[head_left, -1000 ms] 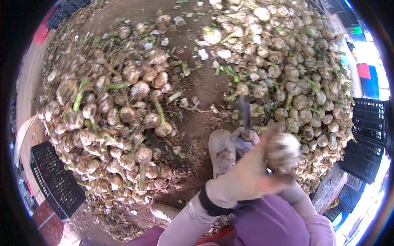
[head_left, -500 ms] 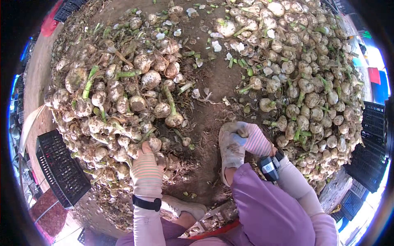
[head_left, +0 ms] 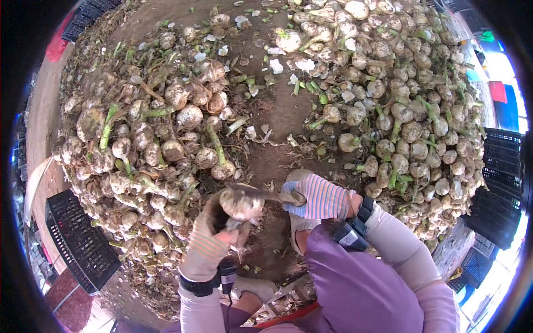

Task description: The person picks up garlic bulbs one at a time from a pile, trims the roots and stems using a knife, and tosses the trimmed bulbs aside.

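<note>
My left hand, in a striped glove, is closed around a dirt-streaked garlic bulb with loose papery skin hanging below it. My right hand, also gloved, grips a knife by its short handle. The dark blade points left and lies across the top of the bulb; whether it is cutting in cannot be made out. Behind the left hand spreads a heap of soil-covered garlic bulbs, some with green stems. Under the right hand is a light-coloured shoe.
Another heap of garlic bulbs lies on the right. Bare soil with scraps of skin and cut stems runs between the heaps. A black crate stands at the left and stacked black crates at the right. My bent knee is in front.
My left hand has come up from the left heap towards the middle with a garlic bulb in it. The right hand has turned, and its knife blade now shows against the bulb.
</note>
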Demonstrator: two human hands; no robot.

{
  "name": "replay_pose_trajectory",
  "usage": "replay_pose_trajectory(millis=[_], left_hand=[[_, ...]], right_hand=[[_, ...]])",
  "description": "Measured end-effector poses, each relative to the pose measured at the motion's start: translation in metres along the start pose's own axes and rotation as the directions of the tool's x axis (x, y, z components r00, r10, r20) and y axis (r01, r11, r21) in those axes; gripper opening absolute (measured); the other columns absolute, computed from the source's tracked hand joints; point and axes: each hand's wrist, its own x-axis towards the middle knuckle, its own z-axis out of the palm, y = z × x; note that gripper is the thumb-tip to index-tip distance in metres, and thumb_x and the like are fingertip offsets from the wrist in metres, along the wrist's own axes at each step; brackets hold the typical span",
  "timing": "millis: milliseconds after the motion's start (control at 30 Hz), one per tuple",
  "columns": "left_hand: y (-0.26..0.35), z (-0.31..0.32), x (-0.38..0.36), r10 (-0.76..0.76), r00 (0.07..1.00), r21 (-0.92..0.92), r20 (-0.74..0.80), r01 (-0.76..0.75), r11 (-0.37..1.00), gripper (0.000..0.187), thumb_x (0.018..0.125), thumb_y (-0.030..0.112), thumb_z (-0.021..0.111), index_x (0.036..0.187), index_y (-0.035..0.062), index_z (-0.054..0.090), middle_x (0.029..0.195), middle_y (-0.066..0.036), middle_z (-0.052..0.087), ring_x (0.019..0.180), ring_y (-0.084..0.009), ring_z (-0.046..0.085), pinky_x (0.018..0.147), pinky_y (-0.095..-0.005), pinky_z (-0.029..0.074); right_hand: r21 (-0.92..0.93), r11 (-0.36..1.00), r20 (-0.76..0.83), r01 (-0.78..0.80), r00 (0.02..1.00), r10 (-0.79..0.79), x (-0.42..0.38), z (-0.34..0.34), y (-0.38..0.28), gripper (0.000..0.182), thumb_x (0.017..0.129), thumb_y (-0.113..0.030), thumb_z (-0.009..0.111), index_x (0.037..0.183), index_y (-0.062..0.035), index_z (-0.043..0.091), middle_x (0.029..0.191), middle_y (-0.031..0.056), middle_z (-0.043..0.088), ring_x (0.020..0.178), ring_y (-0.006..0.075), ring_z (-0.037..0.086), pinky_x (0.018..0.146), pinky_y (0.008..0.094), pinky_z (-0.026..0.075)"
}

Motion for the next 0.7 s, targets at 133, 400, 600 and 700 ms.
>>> replay_pose_trajectory(millis=[133, 400, 600, 700], left_hand=[[-0.028, 0.007, 0.005, 0.207, 0.977, 0.068, -0.040, -0.204, 0.977, 0.055, 0.078, 0.012, 0.064, 0.126, 0.0051, 0.039, 0.115, -0.012, 0.054, 0.101, -0.0182, 0.055, 0.077, -0.0274, 0.048], [-0.011, 0.029, 0.004, 0.336, 0.920, 0.396, 0.201, -0.390, 0.831, 0.066, 0.081, 0.018, 0.057, 0.135, 0.0164, 0.019, 0.114, -0.010, 0.053, 0.094, -0.0216, 0.057, 0.078, -0.0323, 0.050], [-0.025, 0.031, 0.019, -0.054, 0.994, -0.589, -0.098, -0.014, 0.808, 0.036, 0.086, 0.022, 0.051, 0.119, 0.0111, 0.039, 0.106, -0.014, 0.056, 0.091, -0.0256, 0.060, 0.076, -0.0401, 0.053], [-0.012, 0.045, 0.012, 0.114, 0.972, -0.262, -0.203, -0.166, 0.951, 0.033, 0.082, 0.015, 0.056, 0.113, 0.0104, 0.045, 0.105, -0.014, 0.057, 0.090, -0.0251, 0.060, 0.076, -0.0411, 0.054]], right_hand=[[-0.080, 0.991, -0.056, 0.111, 0.992, -0.116, -0.010, -0.017, -0.015, 0.035, 0.071, -0.029, 0.066, 0.094, -0.0042, 0.057, 0.071, 0.0163, 0.055, 0.070, 0.0343, 0.055, 0.062, 0.0377, 0.045], [-0.235, 0.967, -0.061, 0.098, 0.992, -0.115, -0.018, -0.034, -0.034, 0.026, 0.067, -0.021, 0.063, 0.088, -0.0078, 0.055, 0.066, 0.0142, 0.056, 0.063, 0.0362, 0.057, 0.056, 0.0424, 0.045], [-0.265, 0.949, -0.011, 0.171, 0.984, -0.180, -0.018, -0.042, -0.053, 0.024, 0.066, -0.018, 0.061, 0.086, -0.0078, 0.055, 0.064, 0.0152, 0.055, 0.064, 0.0365, 0.057, 0.056, 0.0432, 0.044], [-0.273, 0.944, 0.008, 0.187, 0.981, -0.192, -0.015, -0.041, -0.057, 0.025, 0.066, -0.018, 0.060, 0.087, -0.0074, 0.055, 0.063, 0.0157, 0.055, 0.065, 0.0368, 0.057, 0.056, 0.0436, 0.045]])
